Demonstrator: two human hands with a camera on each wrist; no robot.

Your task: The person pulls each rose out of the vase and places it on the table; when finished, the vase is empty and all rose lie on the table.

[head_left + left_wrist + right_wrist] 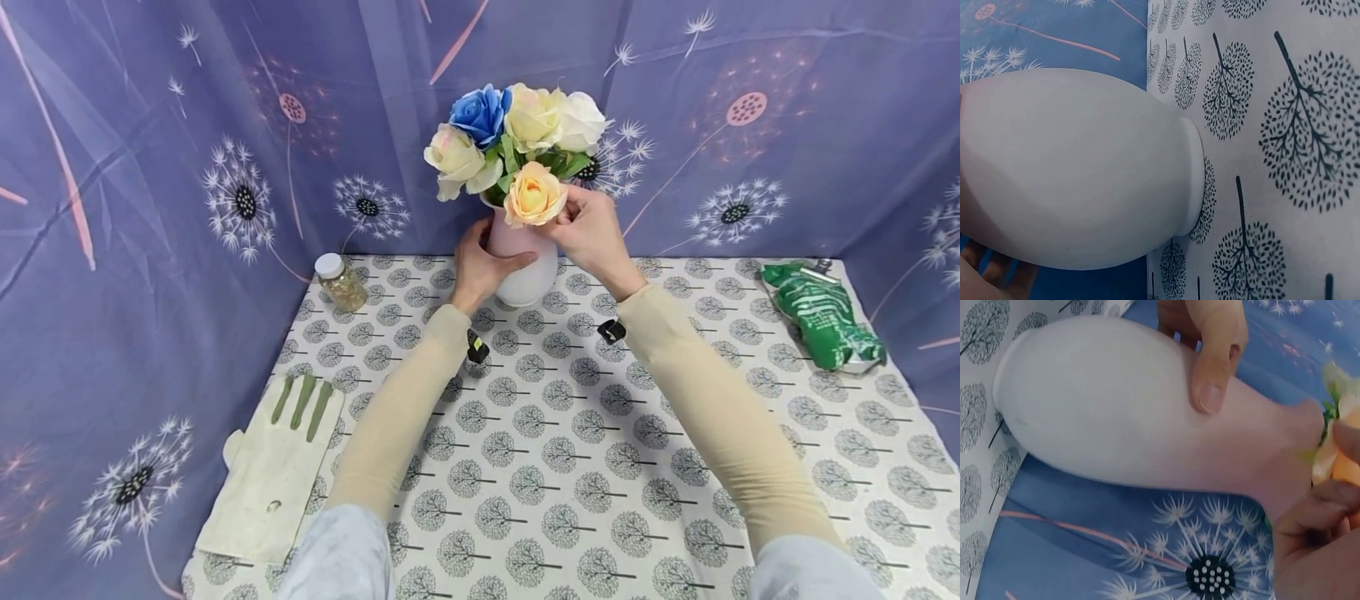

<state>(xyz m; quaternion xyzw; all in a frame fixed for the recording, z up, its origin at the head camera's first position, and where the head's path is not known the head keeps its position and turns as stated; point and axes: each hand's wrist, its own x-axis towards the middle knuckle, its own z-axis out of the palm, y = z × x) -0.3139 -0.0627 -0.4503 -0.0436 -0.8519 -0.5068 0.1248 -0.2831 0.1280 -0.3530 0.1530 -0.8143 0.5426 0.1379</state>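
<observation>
A vase (523, 279), pink at the neck and white below, stands upright at the back of the table. My left hand (478, 268) grips its side, the thumb across the front; the right wrist view shows that thumb (1211, 384) on the vase wall. With my right hand (594, 233) I pinch a peach rose (534, 195) just under its bloom, at the vase's mouth. Its stem is hidden. Behind it in the vase are a blue rose (480, 115), a cream rose (534, 118), a white rose (581, 122) and a pale rose (457, 160) leaning left.
A lidded jar (341, 283) stands at the back left. Nearer on that side lies a pair of pale work gloves (273, 475) with green stripes. A green bag (821, 317) closed with a clip lies at the right. A purple curtain (300, 50) borders the tree-patterned tablecloth (555, 483).
</observation>
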